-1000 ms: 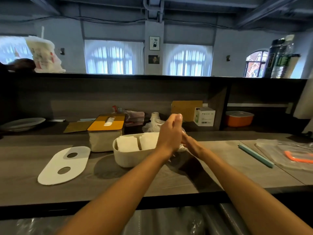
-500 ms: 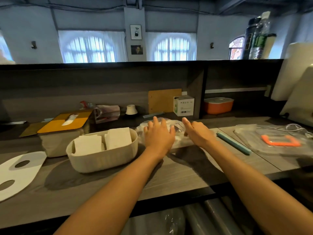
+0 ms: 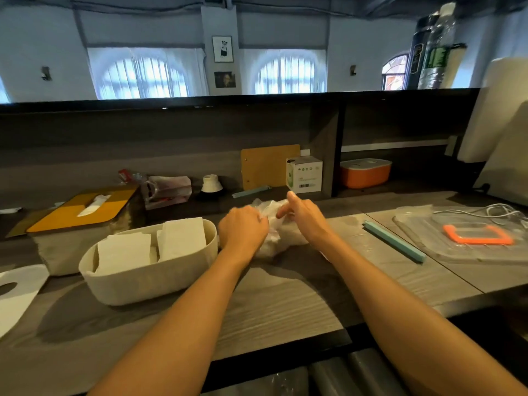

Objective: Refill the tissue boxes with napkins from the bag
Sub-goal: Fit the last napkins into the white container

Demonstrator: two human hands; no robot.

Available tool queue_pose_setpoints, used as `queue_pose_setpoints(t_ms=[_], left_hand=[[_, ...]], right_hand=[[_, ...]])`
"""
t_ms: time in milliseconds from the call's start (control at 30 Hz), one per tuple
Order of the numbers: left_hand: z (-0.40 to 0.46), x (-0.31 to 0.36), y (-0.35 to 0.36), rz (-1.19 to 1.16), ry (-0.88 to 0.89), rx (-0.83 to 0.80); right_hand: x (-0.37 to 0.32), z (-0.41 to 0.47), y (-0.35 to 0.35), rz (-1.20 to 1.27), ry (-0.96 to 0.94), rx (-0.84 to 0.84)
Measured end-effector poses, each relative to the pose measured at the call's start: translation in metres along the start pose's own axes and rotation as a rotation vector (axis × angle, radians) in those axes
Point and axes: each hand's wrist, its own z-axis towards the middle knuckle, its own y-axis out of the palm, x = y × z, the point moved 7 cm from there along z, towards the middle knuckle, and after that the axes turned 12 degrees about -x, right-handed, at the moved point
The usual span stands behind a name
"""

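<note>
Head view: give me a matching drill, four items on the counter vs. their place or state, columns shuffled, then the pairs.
Things:
1. open cream tissue box
2. plastic bag
3. white lid
4. teal clip

Places or states:
A. lies flat at the counter's far left edge
B. gripped by the left hand and right hand
C. holds two stacks of napkins
D. lies on the counter right of the hands

Pairs: 1-C, 2-B, 3-A, 4-D

At mid-frame both hands, left hand point(image 3: 243, 228) and right hand point(image 3: 304, 217), grip the clear bag point(image 3: 274, 235), beside the open tissue box point(image 3: 148, 277).
</note>
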Motion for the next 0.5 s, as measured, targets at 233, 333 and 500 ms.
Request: queue_pose_setpoints(t_ms=[233,333,500], left_hand=[[0.009,-0.004,0.024,-0.629,-0.037,-0.140],[0.004,-0.008,0.026,-0.842,-0.149,-0.143],[0.004,-0.005,0.028,-0.982,-0.168,-0.094]], right_hand=[[0.005,-0.007,-0.003,0.033,0.079,0.004],[0.000,-0.006,0.002,-0.024,0.086,0.014],[-0.005,-0.009,0.009,-0.091,0.054,0.044]])
